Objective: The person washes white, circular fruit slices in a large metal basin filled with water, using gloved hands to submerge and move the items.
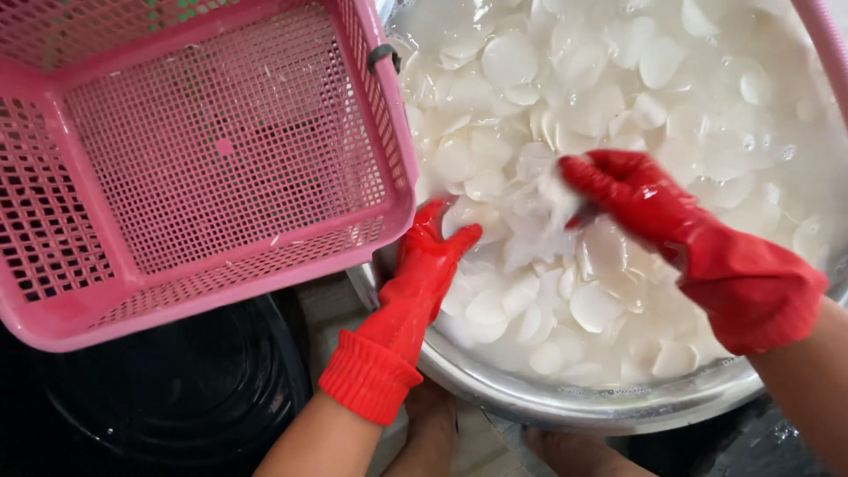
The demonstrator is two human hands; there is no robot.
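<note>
The right hand [632, 190], in a red glove, pinches wet white slices [543, 216] in its fingers over the metal basin [565, 402]. The left hand [433, 252], fingers loosely spread, rests on the slices beside the pink basket [221, 159].

Thin, round white slices [594, 305] float crowded in cloudy water, filling a wide metal basin [565, 402] at right; a wet clump [543, 208] is lifted near the centre.
</note>
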